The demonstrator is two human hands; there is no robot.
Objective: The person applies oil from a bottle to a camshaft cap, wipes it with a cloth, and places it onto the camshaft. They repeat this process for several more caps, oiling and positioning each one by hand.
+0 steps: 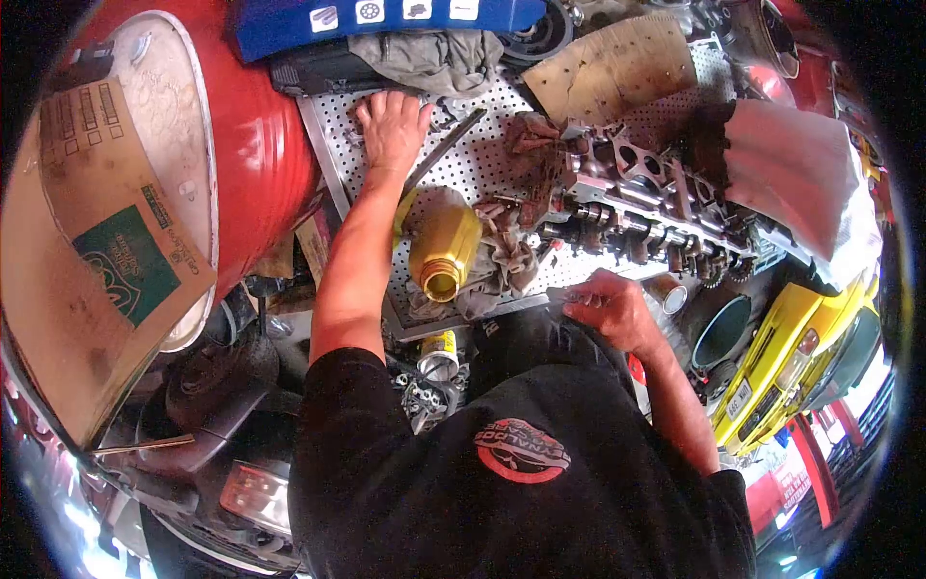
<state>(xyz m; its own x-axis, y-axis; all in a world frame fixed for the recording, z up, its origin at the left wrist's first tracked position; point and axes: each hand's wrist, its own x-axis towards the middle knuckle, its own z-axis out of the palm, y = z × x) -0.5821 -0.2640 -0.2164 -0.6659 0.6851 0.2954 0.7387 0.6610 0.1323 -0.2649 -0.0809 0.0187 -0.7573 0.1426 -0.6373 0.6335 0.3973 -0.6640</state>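
Observation:
On the perforated metal tray (502,89), near its upper left corner, my left hand (393,130) rests with its fingers spread. A dark metal strip (446,147) lies just right of that hand. My right hand (610,307) is at the tray's front edge with its fingers bent together around something small that I cannot make out. Between the hands stands a yellow plastic container (447,246) with an open mouth, beside crumpled rags (511,256). An engine cylinder head (637,183) with a camshaft (641,234) sits on the tray, up and right of my right hand.
A red drum (260,145) and a cardboard sheet (87,241) are at the left. A blue case (386,24) and brown cardboard (612,68) lie at the back. White cloth (796,174), a round dark container (723,328) and a yellow car (791,367) are at the right.

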